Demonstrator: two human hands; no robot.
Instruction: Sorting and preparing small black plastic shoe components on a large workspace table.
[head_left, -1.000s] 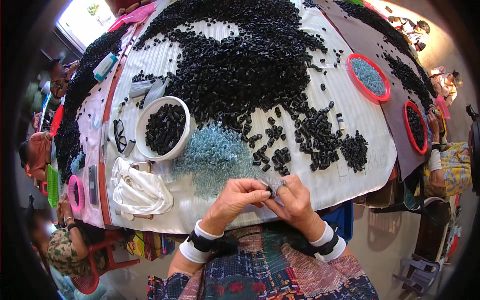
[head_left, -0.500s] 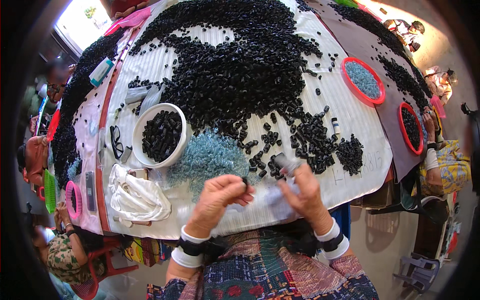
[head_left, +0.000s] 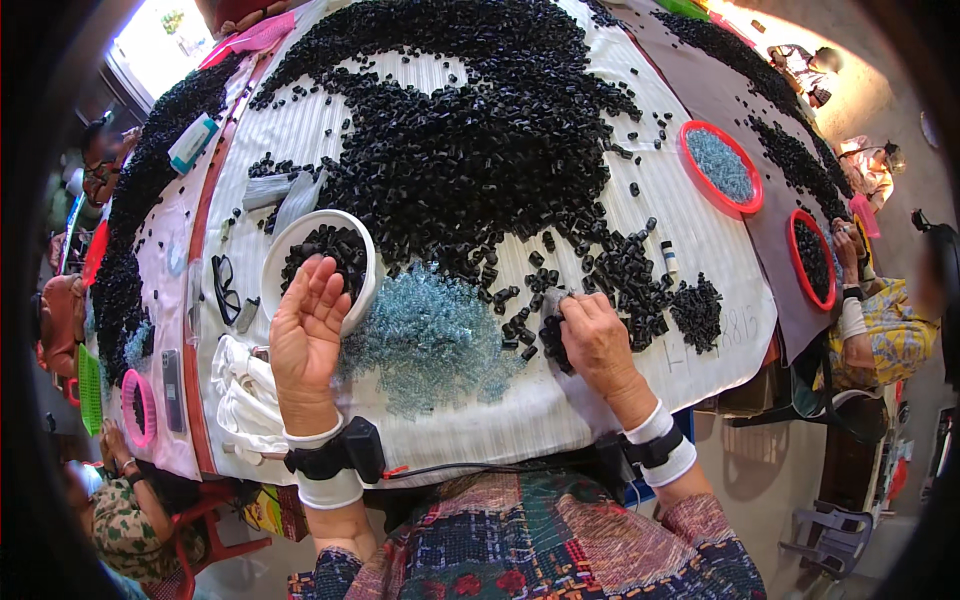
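Observation:
My left hand is palm up at the front rim of a white bowl, fingers extended. Black cylindrical pieces partly fill the bowl. Over the right-hand side of the work area, my right hand is closed, with a small grey object at its fingertips; its kind is unclear. Some black pieces beneath those fingers are partly hidden. Between the hands lies a heap of small clear bluish pieces. Beside my right hand is a cluster of loose black pieces.
A large black heap covers the far table. At left lie glasses, a white cloth and a phone. A red-rimmed basket holds bluish pieces. A smaller black pile sits far right. Other people work at both sides.
My left hand has moved left from above the bluish heap to the bowl and opened; the dark piece it pinched is gone from its fingers. My right hand has moved slightly toward the black pieces.

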